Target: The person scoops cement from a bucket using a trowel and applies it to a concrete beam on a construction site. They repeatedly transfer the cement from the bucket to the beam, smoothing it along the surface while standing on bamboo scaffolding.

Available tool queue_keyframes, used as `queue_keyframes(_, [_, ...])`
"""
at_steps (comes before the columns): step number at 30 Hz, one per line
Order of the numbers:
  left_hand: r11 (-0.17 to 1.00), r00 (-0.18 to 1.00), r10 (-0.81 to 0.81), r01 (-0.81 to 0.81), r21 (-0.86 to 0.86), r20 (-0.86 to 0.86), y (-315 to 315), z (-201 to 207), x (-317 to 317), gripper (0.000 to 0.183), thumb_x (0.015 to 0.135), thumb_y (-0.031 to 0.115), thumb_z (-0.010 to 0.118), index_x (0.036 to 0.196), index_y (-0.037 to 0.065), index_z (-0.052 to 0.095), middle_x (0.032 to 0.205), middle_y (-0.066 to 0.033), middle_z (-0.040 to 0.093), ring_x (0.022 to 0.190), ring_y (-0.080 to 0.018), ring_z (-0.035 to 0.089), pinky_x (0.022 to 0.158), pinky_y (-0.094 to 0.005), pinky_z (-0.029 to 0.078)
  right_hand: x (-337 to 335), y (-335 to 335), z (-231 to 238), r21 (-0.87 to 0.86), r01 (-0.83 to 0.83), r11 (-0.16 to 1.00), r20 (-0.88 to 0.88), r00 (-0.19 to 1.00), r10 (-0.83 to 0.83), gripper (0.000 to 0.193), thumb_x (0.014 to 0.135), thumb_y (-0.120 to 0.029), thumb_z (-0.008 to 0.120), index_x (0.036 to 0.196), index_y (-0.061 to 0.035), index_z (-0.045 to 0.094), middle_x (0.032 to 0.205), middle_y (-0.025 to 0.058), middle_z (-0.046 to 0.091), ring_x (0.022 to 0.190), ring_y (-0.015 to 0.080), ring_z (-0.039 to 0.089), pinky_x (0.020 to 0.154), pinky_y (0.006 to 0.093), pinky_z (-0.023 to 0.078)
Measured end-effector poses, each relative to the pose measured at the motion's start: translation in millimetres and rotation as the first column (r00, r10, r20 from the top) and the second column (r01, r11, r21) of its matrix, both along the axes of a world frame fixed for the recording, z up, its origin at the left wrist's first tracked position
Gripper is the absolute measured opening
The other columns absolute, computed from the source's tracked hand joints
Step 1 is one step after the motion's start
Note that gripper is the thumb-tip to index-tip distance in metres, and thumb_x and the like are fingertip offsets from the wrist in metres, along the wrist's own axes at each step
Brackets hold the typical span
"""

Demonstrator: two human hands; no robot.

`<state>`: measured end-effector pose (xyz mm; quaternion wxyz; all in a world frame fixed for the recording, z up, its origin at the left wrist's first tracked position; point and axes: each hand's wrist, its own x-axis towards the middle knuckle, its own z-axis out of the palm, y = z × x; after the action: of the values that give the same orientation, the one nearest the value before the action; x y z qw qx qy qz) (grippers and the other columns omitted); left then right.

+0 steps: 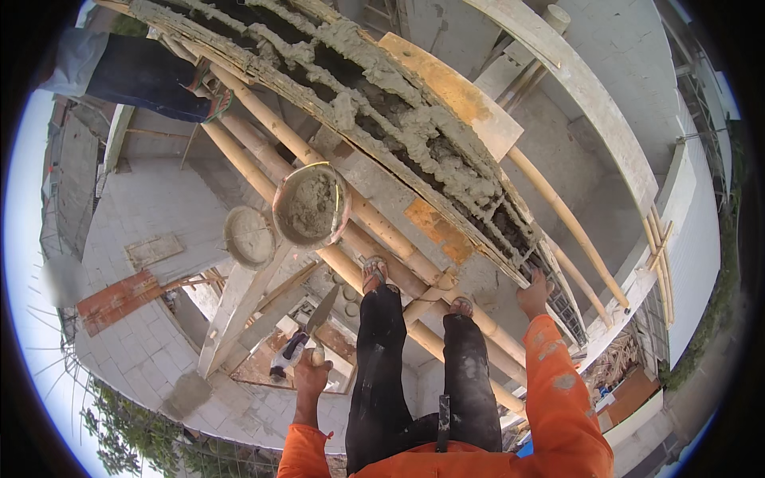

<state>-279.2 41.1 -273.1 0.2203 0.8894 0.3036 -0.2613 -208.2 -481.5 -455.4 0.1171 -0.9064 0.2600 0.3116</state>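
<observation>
The left hand [311, 373] is closed around the handle of a trowel [322, 309], held well apart from the long formwork [402, 174], on its near side, blade angled up toward it. The right hand [535, 295] touches the formwork's near edge close to its right end; whether the fingers grip that edge or only rest there, I cannot tell. Rough grey mortar [414, 119] lies inside the formwork, with dark gaps between the ridges. Bamboo poles [382, 231] run along the formwork's near side, and the person's sandalled feet stand on them. A bucket [280, 219] containing mortar is also on the formwork's near side, with a smaller bucket [228, 235] just beyond it, farther from the formwork. Near the formwork's left end is another person's leg [143, 84].
</observation>
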Motion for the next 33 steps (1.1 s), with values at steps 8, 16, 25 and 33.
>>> queue_keyframes(8, [0.776, 0.748, -0.603, 0.63, -0.015, 0.277, 14, 73, 154, 0.039, 0.063, 0.011, 0.075, 0.099, 0.004, 0.062, 0.083, -0.0178, 0.063, 0.076, -0.0361, 0.062, 0.065, -0.0425, 0.05, 10, 15, 27, 0.017, 0.199, 0.98, -0.095, 0.976, -0.197, 0.085, 0.062, -0.013, 0.073, 0.138, -0.0063, 0.038, 0.146, 0.0151, 0.033, 0.136, 0.0288, 0.03, 0.11, 0.0587, 0.015])
queue_keyframes(16, [0.386, 0.212, -0.91, 0.746, 0.542, 0.355, -97, 196, 382, 0.042, 0.069, 0.002, 0.067, 0.109, 0.007, 0.052, 0.079, -0.0162, 0.057, 0.067, -0.0372, 0.058, 0.059, -0.0461, 0.046, 18, 28, 38, 0.027, 0.312, 0.95, -0.013, 0.95, -0.311, 0.077, 0.063, -0.007, 0.074, 0.133, -0.011, 0.045, 0.145, 0.011, 0.036, 0.135, 0.0281, 0.033, 0.107, 0.0604, 0.022])
queue_keyframes(25, [0.38, 0.485, -0.846, 0.841, 0.385, -0.224, -177, 167, 310, 0.038, 0.073, 0.003, 0.054, 0.11, 0.007, 0.046, 0.087, -0.0257, 0.061, 0.079, -0.0449, 0.06, 0.069, -0.0538, 0.044, 10, 25, 28, 0.037, 0.236, 0.971, 0.085, 0.967, -0.239, 0.073, 0.065, -0.002, 0.07, 0.132, -0.0156, 0.044, 0.141, 0.0095, 0.041, 0.132, 0.0296, 0.036, 0.106, 0.0625, 0.023])
queue_keyframes(33, [0.153, 0.257, -0.943, 0.898, 0.413, -0.21, -216, 173, 296, 0.033, 0.074, 0.002, 0.053, 0.106, 0.008, 0.049, 0.083, -0.0199, 0.059, 0.08, -0.0404, 0.061, 0.068, -0.0504, 0.047, 6, 24, 25, 0.088, 0.28, 0.956, 0.217, 0.931, -0.293, 0.06, 0.07, -0.002, 0.065, 0.126, -0.0157, 0.048, 0.129, 0.0059, 0.047, 0.125, 0.0274, 0.042, 0.103, 0.0656, 0.026])
